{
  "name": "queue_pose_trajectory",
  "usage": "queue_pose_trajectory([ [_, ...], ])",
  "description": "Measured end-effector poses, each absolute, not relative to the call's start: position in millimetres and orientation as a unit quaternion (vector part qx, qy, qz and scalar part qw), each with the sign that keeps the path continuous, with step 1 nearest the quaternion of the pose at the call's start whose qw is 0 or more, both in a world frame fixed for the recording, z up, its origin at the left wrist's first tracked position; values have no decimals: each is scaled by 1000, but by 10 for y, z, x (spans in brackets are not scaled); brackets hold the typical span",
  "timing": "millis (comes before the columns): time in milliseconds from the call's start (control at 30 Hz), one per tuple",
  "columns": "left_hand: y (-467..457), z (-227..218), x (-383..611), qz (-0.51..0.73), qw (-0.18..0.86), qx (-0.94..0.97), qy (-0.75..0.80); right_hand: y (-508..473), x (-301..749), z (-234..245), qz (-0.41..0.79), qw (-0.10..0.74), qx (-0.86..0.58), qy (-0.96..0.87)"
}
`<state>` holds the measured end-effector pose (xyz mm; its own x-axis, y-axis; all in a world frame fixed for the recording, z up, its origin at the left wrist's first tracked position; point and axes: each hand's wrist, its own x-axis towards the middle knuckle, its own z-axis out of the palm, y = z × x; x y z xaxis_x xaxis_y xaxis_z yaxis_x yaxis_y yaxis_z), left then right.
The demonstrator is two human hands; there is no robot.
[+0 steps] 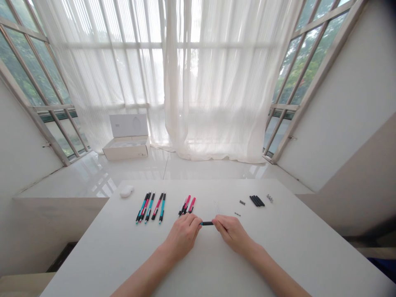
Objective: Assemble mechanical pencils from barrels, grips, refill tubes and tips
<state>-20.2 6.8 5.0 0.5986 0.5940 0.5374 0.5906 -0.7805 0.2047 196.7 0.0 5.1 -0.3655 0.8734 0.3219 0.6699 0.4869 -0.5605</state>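
Note:
My left hand [183,236] and my right hand [231,232] meet over the white table [278,255], fingers curled. Between them they grip a pen [207,223] with a teal barrel end and a black grip section, held level. Just beyond my left hand lie three pink-and-black pen parts [187,205]. Further left is a row of several finished teal and pink pens [151,207]. Thin clear refills [216,206] lie just beyond my right hand.
Black grip sleeves [257,201], small springs [241,202] and small metal tips [270,198] lie at the right rear. A white mouse-like object [126,191] sits at the left rear corner. An open white box [127,138] stands on the floor by the curtained window.

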Motion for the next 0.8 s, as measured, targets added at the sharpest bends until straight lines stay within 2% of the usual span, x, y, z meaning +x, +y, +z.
queue_pose_trajectory([
  [333, 56, 164, -285, 305, -140, 896, 289, 9, 1890, 18, 212, 320, -483, -787],
  [500, 151, 222, -415, 316, -100, 886, 325, 21, 1921, 57, 226, 363, -490, -759],
  [633, 353, 241, -680, 349, -41, 817, 457, 75, 2050, 128, 194, 409, -525, -721],
  [800, 519, 215, -902, 279, -13, 782, 557, 159, 2248, 169, 133, 435, -558, -694],
])
